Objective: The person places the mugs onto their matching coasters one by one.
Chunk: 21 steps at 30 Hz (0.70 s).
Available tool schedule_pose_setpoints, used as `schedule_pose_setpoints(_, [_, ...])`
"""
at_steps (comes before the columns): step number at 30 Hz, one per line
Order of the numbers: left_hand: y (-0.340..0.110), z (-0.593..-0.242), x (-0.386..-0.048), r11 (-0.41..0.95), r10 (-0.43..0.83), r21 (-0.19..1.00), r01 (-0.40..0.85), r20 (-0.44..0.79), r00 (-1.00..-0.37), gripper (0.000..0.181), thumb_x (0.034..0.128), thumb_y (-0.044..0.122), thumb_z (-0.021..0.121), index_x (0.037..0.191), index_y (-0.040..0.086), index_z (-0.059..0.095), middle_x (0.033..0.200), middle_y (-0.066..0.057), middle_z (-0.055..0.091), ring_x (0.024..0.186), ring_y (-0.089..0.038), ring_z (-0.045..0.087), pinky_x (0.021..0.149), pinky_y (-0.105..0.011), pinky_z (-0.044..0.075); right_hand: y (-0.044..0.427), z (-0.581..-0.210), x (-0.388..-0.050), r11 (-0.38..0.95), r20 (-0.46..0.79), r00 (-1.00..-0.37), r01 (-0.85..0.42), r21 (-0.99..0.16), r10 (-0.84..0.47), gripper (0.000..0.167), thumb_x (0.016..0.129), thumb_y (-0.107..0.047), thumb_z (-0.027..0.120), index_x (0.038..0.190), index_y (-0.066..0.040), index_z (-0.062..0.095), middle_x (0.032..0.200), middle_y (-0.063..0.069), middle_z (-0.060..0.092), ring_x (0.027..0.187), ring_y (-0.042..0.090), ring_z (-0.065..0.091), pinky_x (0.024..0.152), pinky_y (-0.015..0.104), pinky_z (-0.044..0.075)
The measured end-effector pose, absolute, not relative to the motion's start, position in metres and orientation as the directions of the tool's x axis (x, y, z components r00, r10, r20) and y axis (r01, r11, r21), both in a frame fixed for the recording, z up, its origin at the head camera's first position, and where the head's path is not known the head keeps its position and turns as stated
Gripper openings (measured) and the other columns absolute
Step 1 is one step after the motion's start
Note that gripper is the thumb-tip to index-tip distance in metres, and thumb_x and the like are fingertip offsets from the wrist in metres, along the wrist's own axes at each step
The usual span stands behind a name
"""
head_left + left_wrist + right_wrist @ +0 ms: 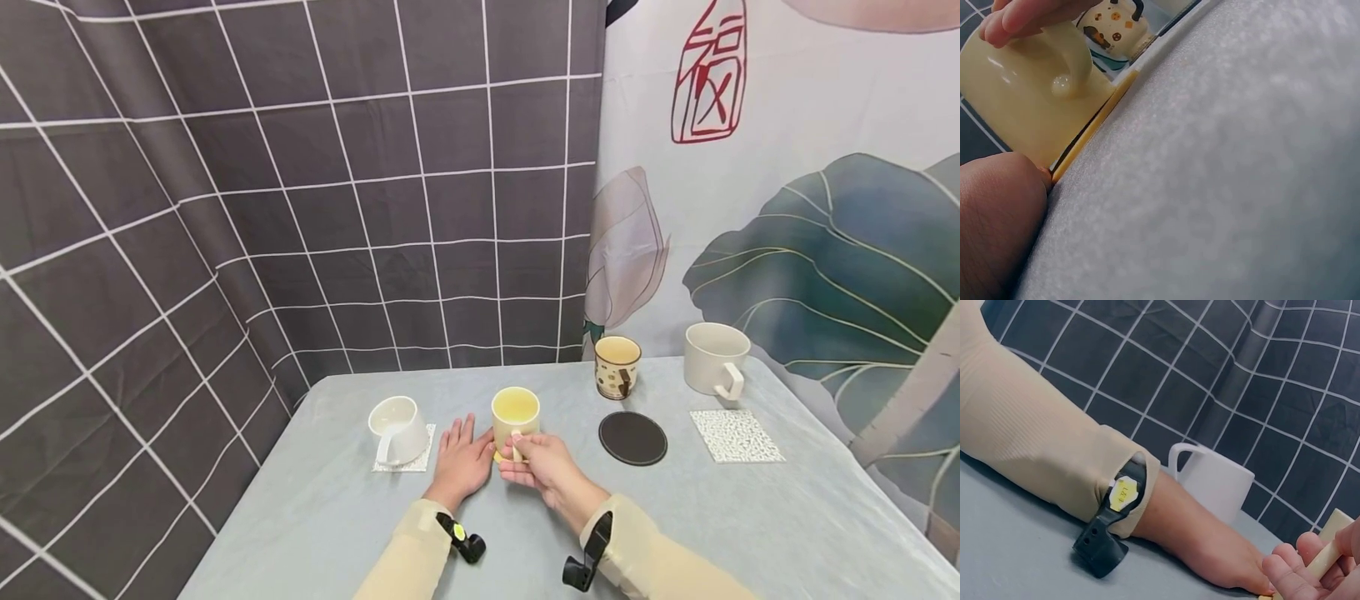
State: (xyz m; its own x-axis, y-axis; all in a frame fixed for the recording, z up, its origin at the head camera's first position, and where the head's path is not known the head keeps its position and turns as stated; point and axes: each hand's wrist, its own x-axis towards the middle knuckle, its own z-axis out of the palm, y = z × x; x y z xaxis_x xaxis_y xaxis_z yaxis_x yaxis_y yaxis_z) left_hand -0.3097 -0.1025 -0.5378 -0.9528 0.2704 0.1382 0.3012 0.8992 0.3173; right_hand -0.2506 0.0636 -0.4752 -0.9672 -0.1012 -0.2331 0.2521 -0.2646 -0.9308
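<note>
A pale yellow mug point(515, 417) stands in the middle of the table over a yellow coaster point(1096, 125). My right hand point(551, 471) pinches the mug's handle point(517, 448) between thumb and fingers. Just left of the mug, my left hand point(461, 463) lies flat on the table with its fingers spread. Its thumb reaches the coaster's edge by the mug's base. In the left wrist view the mug's base looks slightly tilted off the coaster, with a dark gap between them. Most of the coaster is hidden under the mug in the head view.
A white mug point(399, 432) sits on a patterned square coaster point(427, 442) at left. At the back right stand a spotted mug point(617, 368) and a large off-white mug point(712, 360). Before them lie a round black coaster point(633, 438) and a speckled square coaster point(737, 436).
</note>
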Motion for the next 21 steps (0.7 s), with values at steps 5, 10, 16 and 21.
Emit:
schedule_pose_setpoints(5, [-0.1026,-0.536,-0.3085,0.897,0.274,0.317,0.308,0.147,-0.95,0.043,0.1066,0.032,0.04,0.144,0.021,0.059,0.161,-0.02,0.034,0.15,-0.043,0.024,0.12,-0.059,0.018,0.0585,-0.4776,-0.2495,-0.26,-0.225,-0.97,0.242,-0.935,-0.092,0.031,0.107,-0.014,0.05,0.114,0.015,0.056,0.089,0.016,0.073,0.077,0.023,0.075,0.072,0.035,0.063])
schedule_pose_setpoints(10, [-0.102,-0.535,-0.3075,0.895,0.275,0.32,0.311,0.154,-0.949,0.043,0.1063,0.032,0.04,0.142,0.02,0.06,0.16,-0.021,0.035,0.149,-0.043,0.025,0.12,-0.059,0.019,0.0554,-0.4762,-0.2472,-0.259,-0.229,-0.969,0.245,-0.934,-0.09,0.034,0.107,-0.014,0.048,0.118,0.017,0.055,0.089,0.014,0.073,0.075,0.02,0.074,0.071,0.034,0.062])
schedule_pose_setpoints(16, [-0.102,-0.5338,-0.3064,0.892,0.279,0.326,0.314,0.15,-0.948,0.044,0.1062,0.032,0.04,0.143,0.019,0.06,0.16,-0.021,0.034,0.15,-0.043,0.024,0.12,-0.059,0.018,0.0546,-0.4751,-0.2459,-0.253,-0.231,-0.969,0.247,-0.935,-0.091,0.034,0.108,-0.013,0.047,0.121,0.018,0.054,0.09,0.014,0.072,0.074,0.02,0.074,0.071,0.034,0.063])
schedule_pose_setpoints(21, [-0.1023,-0.5334,-0.3069,0.893,0.281,0.321,0.316,0.15,-0.948,0.044,0.1063,0.033,0.04,0.143,0.019,0.06,0.16,-0.02,0.034,0.15,-0.043,0.024,0.12,-0.059,0.018,0.0553,-0.4756,-0.247,-0.247,-0.233,-0.968,0.25,-0.936,-0.099,0.034,0.108,-0.014,0.048,0.12,0.017,0.055,0.09,0.014,0.073,0.075,0.02,0.075,0.071,0.035,0.063])
